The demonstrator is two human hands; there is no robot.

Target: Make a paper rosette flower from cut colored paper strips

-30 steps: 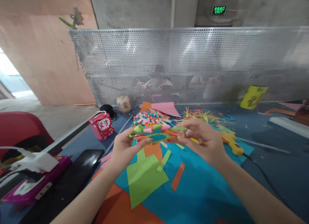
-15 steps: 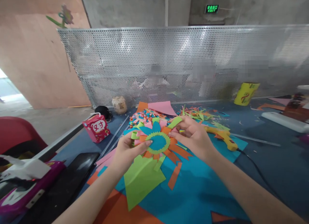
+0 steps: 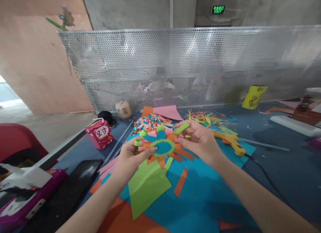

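Observation:
Between my hands, above the table, is a paper flower (image 3: 164, 148) with a blue centre, a zigzag green ring and orange, blue, pink and green strips around it. My left hand (image 3: 131, 156) pinches its left edge, thumb on top of the disc. At the flower's upper right, my right hand (image 3: 198, 139) has its thumb and index finger closed on the edge strips. A green paper strip (image 3: 181, 128) sticks out beside that index finger. Below the flower lie a green paper sheet (image 3: 147, 189) and an orange strip (image 3: 181, 183) on a blue sheet (image 3: 195, 203).
Behind the flower lies a pile of curled paper pieces (image 3: 150, 121), with paper scraps (image 3: 204, 117) to its right. A yellow glue gun (image 3: 234, 145) with a cord rests at right. At left are a pink box (image 3: 99, 134), a black phone-like slab (image 3: 82, 176) and a purple power strip (image 3: 54, 181).
The flower has tilted, so its disc now looks flatter and more edge-on. Both hands keep their grip in nearly the same places. The view has shifted slightly.

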